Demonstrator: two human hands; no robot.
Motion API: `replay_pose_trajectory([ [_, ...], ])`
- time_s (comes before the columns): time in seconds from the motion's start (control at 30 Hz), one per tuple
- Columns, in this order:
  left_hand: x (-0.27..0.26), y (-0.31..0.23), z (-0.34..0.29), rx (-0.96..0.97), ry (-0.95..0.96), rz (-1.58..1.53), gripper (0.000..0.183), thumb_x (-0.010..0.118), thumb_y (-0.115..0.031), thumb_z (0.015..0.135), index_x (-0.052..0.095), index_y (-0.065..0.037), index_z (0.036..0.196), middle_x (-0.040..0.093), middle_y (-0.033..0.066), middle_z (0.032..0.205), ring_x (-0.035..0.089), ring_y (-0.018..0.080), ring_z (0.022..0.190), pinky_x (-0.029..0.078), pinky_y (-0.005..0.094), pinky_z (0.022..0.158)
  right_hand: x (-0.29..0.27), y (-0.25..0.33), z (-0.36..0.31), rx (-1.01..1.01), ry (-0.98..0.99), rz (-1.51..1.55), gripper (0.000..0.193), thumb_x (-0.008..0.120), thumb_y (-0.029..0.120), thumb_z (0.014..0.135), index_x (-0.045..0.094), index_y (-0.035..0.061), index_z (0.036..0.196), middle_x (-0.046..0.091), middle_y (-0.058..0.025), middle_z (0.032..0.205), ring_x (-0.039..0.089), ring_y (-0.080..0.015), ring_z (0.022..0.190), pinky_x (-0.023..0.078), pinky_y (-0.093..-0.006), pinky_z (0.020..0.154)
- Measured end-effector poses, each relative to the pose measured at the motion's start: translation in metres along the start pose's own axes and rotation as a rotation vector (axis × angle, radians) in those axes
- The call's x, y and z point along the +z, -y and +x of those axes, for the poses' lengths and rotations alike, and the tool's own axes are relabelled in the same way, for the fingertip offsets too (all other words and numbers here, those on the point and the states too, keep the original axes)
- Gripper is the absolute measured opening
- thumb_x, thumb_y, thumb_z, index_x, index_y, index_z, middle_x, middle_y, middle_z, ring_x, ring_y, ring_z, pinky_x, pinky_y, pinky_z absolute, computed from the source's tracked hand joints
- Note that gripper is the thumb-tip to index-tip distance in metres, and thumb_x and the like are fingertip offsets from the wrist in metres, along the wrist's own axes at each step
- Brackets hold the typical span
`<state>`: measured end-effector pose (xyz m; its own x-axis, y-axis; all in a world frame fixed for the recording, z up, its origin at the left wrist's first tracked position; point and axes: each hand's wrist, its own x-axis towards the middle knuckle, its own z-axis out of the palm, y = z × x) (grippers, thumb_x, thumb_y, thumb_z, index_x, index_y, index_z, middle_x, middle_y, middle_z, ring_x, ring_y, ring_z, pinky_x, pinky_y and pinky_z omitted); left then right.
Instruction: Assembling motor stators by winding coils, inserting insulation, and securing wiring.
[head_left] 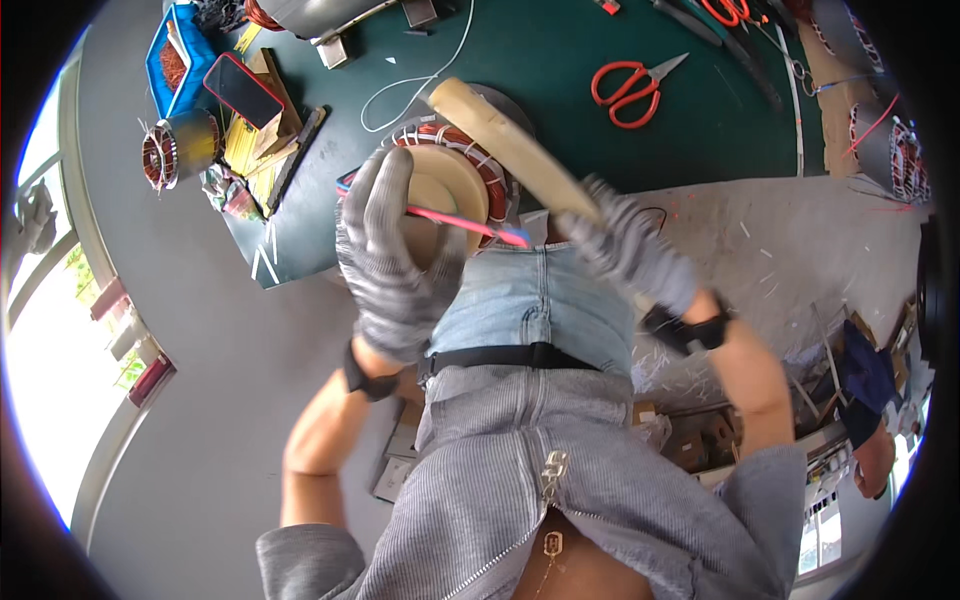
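The gloved right hand has its grip closed around a pale wooden club, which slants up and leftward over the edge of a wound ring; contact between club and ring cannot be determined. The ring, its red-brown windings laced with white cord, lies at the near edge of the dark green tabletop, close to the wearer's body, with a cream disc at its centre. The gloved left hand lies over the disc's left side, its grip wide, fingers extended and thumb apart; whether it presses on the disc is unclear. Pink-red leads with a blue tip cross the disc beside the thumb.

The step in hand appears to be working the ring with the club while the left hand steadies it. A stroke would call for the left fingers and the leads to be clear of the club's path; both lie near it and are the chief obstruction.

Beyond the ring lies a loose white cable; to the right, red-handled scissors. At left are a phone, a blue tray and a second wound core, all well apart from the club.
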<state>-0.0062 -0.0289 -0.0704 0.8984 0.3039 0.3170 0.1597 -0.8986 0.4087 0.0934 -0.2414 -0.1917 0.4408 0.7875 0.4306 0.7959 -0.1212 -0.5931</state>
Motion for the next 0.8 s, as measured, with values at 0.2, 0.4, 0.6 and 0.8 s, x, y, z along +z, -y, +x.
replay_pose_trajectory([
  [0.2,-0.008,0.036,0.060,0.984,0.510,-0.290,0.061,0.064,-0.044,0.077,0.043,-0.023,0.130,0.048,0.0250,0.117,0.055,0.0401,0.100,0.046,0.0503,0.082,0.014,0.004,-0.017,0.592,-0.097,0.712,0.030,0.051,0.029,0.090,0.052,0.0020,0.101,0.060,-0.0063,0.078,0.060,-0.0133,0.063,0.051,-0.0253,0.053],
  [0.4,-0.028,0.028,0.035,0.797,0.593,0.124,0.033,0.061,-0.021,0.062,0.064,-0.013,0.094,0.060,0.0040,0.103,0.057,0.0227,0.096,0.049,0.0413,0.080,-0.070,-0.004,0.057,1.088,0.076,0.713,0.036,0.052,0.035,0.089,0.052,0.0023,0.102,0.061,-0.0065,0.075,0.059,-0.0129,0.060,0.048,-0.0232,0.050],
  [0.6,-0.002,0.032,0.027,0.626,0.454,-0.001,0.039,0.062,-0.024,0.053,0.064,-0.007,0.088,0.060,0.0089,0.098,0.059,0.0292,0.088,0.049,0.0437,0.075,-0.043,0.020,0.048,0.481,0.235,0.168,0.025,0.053,0.028,0.087,0.053,0.0038,0.095,0.058,-0.0123,0.072,0.060,-0.0244,0.069,0.049,-0.0356,0.061],
  [0.8,0.020,0.017,0.033,0.483,0.320,0.023,0.035,0.061,-0.020,0.054,0.063,-0.005,0.086,0.060,0.0117,0.094,0.058,0.0324,0.088,0.047,0.0453,0.077,0.001,0.031,-0.022,0.630,0.184,0.107,0.039,0.051,0.036,0.089,0.052,-0.0009,0.103,0.055,-0.0175,0.086,0.055,-0.0305,0.088,0.043,-0.0403,0.081],
])
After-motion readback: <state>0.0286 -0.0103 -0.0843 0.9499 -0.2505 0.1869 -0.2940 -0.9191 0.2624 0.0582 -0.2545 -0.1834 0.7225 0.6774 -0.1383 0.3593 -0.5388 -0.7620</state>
